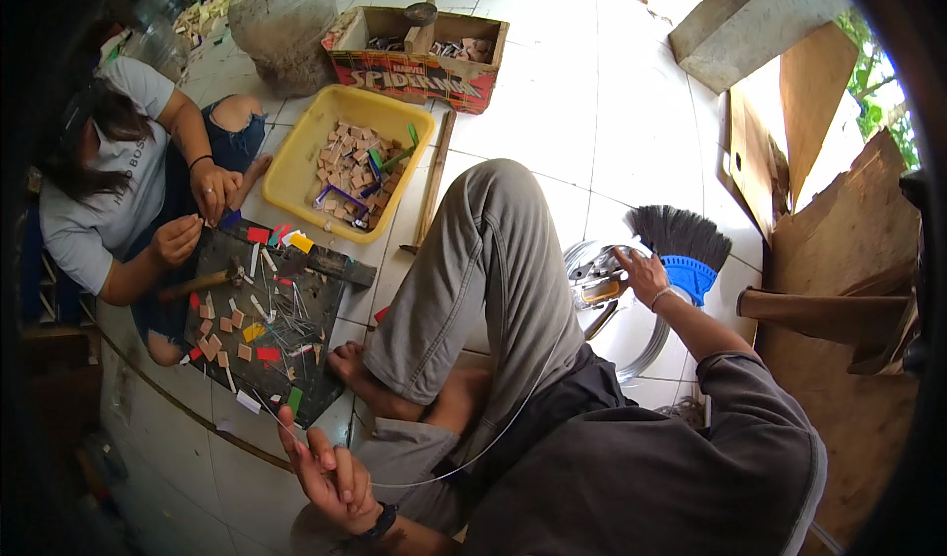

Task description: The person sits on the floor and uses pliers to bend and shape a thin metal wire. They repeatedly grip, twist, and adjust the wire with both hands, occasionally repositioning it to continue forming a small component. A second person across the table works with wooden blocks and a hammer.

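My left hand (333, 477) is raised at the lower left, its fingers partly curled around a thin wire (464, 465). One end of this wire sticks out past my fingertips; the rest loops across my lap toward a silver wire coil (649, 354) on my right. My right hand (643, 278) reaches down to the upper side of the coil, fingers bent over its edge. Inside the coil lies a shiny metal tool (597, 282) whose kind I cannot make out. A brown-handled tool (602, 319) is close by, partly behind my knee.
A co-worker sits left, hands (197, 216) together over a dark work board (335, 299) with a hammer (202, 282), wood squares and wires. Beyond are a yellow basin (286, 176) of wood pieces and a wooden crate (404, 77). A blue-black broom head (686, 270) lies by my right hand.
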The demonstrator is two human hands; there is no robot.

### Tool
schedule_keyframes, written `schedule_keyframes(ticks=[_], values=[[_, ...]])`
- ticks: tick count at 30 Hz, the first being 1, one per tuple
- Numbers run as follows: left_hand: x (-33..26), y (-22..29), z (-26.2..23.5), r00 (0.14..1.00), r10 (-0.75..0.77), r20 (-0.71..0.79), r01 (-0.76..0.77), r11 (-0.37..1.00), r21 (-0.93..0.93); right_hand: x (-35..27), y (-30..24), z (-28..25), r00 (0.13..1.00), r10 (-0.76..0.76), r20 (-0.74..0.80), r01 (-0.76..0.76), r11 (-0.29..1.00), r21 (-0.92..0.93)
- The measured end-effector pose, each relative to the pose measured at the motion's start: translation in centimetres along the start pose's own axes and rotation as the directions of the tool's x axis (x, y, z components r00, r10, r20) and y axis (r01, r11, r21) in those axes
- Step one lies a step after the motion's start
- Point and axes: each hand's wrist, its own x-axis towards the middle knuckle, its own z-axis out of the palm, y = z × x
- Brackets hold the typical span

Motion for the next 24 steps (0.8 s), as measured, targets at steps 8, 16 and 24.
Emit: schedule_keyframes(ticks=[8,16,24], values=[[0.7,-0.4,0.0,0.995,0.03,0.1,-0.027,0.999,-0.028,1.5,2.7,-2.8,0.968,-0.204,0.146,0.183,0.972,0.145],[1.3,-0.9,-0.1,0.999,-0.014,0.047,0.016,0.999,-0.028,-0.4,2.6,-6.6,0.903,-0.191,0.385,0.028,0.92,0.392],[1.3,-0.7,-0.8,0.991,-0.071,0.117,0.075,0.997,-0.035,-1.9,6.6,-14.5,0.547,-0.134,0.826,-0.23,0.925,0.302]])
